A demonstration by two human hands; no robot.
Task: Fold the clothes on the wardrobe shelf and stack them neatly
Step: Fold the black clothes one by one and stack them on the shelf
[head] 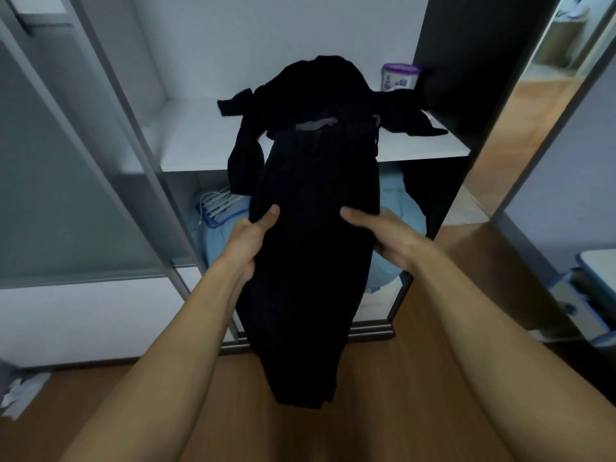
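A long black garment (313,261), folded lengthwise, hangs from the white wardrobe shelf (200,141) down toward the floor; a grey waistband shows at its top. My left hand (253,238) grips its left edge, thumb on top. My right hand (376,235) holds its right edge, thumb on the cloth. Behind it a heap of other black clothes (320,91) lies on the shelf, with pieces spread to the left and right.
A white tub with a purple lid (400,76) stands at the shelf's back right. Light blue bedding (216,235) and white hangers (216,200) fill the compartment below. Sliding door frames (133,161) flank the opening. Wood floor lies below.
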